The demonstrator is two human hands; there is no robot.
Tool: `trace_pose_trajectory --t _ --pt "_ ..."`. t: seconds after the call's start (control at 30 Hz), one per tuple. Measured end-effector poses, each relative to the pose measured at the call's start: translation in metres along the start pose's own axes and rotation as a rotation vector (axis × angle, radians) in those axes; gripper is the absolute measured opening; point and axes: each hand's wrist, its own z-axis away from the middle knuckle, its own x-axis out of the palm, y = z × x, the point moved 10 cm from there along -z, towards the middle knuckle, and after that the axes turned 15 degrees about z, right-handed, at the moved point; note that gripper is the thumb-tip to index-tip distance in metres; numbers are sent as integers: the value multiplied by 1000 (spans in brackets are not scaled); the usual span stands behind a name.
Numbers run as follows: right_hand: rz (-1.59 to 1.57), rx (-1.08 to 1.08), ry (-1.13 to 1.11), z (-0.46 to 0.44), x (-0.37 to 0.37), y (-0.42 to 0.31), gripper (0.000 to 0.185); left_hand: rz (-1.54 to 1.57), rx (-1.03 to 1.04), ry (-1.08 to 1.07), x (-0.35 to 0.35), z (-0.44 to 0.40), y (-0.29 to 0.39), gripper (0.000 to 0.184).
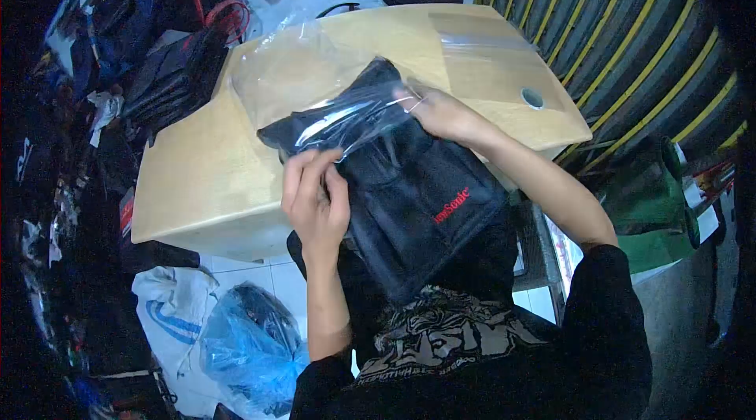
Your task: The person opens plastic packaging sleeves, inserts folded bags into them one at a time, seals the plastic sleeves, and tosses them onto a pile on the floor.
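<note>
A black fabric bag [417, 192] with red lettering lies across the near edge of the table, partly over my lap. Clear plastic wrap [346, 121] covers its far end and spreads out over the tabletop beyond. With fingers closed, my left hand [316, 196] pinches the wrap's edge at the bag's left side. On the far right, my right hand [437, 113] grips the same edge, somewhat smeared by motion. The bag's far end shows through the shiny film.
The light wooden table [185, 176] has a round cable hole [532, 97] at right. Stacked black bags [177, 77] stand at left. Below lie a blue plastic bag [252, 349] and a white sack [173, 294]. Black-and-yellow striped material [622, 42] rises at right, above a green bag [650, 215].
</note>
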Motion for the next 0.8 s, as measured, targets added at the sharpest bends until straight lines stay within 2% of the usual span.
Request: trace_pose_trajectory --t 0.07,0.1,0.13,0.2,0.23,0.3,0.4,0.43,0.47,0.53,0.57,0.63,0.67,0.7,0.73,0.77,0.8 --pt "319 -132 187 -1 -1 -3 58 -33 73 -31 -5 5 3 19" --pt "343 -130 306 1 -3 -4 52 -50 105 -50 -6 6 6 17" --pt "417 -91 309 5 -1 -6 46 -125 98 -157 0 6 6 19" --pt "819 -390 627 18 7 -34 43 -265 85 -375 15 7 6 23" --pt "917 -465 608 19 17 -33 43 -331 12 -423 19 12 -3 30" --pt "1113 -633 574 20 33 -36 44 -394 -2 -474 24 25 -17 33" --pt "1024 -813 268 34 49 -36 45 -395 -7 -453 29 44 -39 35" --pt "884 -788 102 48 53 -39 42 -397 1 -411 27 47 -39 35" --pt "775 -886 75 75 49 -50 40 -398 8 -367 25 49 -40 36" --pt "785 -746 121 113 22 -56 33 -394 9 -344 25 54 -43 36" --pt "639 -586 268 125 -2 -44 17 -393 14 -329 25 53 -45 37" --pt "404 85 82 141 -29 28 25 -383 21 -329 26 53 -45 37" --pt "166 455 -201 165 -12 79 38 -379 27 -327 26 53 -44 38" --pt "87 535 -346 188 6 106 31 -382 32 -317 26 51 -42 36" --pt "-172 564 -453 209 42 134 32 -352 60 -312 26 52 -40 35" --pt "-582 453 -363 211 78 142 48 -324 90 -306 26 52 -40 34" --pt "-1024 381 -201 203 99 128 51 -296 119 -299 27 52 -38 33"
